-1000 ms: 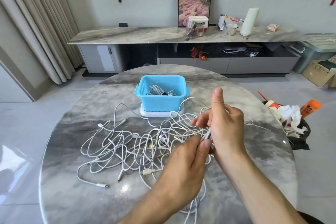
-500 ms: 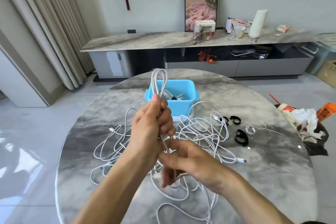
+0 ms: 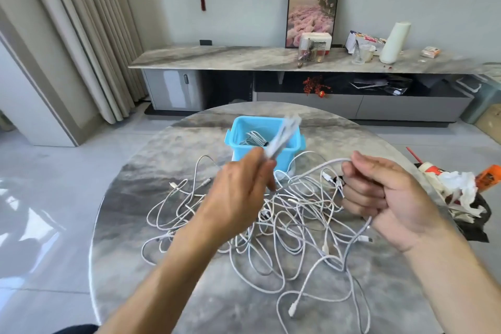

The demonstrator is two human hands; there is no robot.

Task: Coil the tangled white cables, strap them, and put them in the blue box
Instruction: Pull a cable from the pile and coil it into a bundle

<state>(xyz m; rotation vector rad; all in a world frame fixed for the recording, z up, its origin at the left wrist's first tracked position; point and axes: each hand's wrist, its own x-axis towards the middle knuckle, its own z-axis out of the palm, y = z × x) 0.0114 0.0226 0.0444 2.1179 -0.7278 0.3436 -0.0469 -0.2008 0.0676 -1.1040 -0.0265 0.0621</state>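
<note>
A: Since half a second ago the hands have parted: the left hand [image 3: 238, 195] carried its folded cable bundle [image 3: 282, 138] over toward the blue box [image 3: 244, 130], and the right hand [image 3: 385, 195] swung out to the side.

B: And the grips?

A: Left grip is closed around the blurred bundle; right grip pinches the trailing strand [image 3: 320, 168], drawn clear of the tangled white cables [image 3: 271, 225] on the bench [image 3: 151, 192].

B: So, coiling?

A: I'd judge so. Next: wind in the slack, then take a black strap [image 3: 337, 179], half hidden behind the right fingers.
</note>
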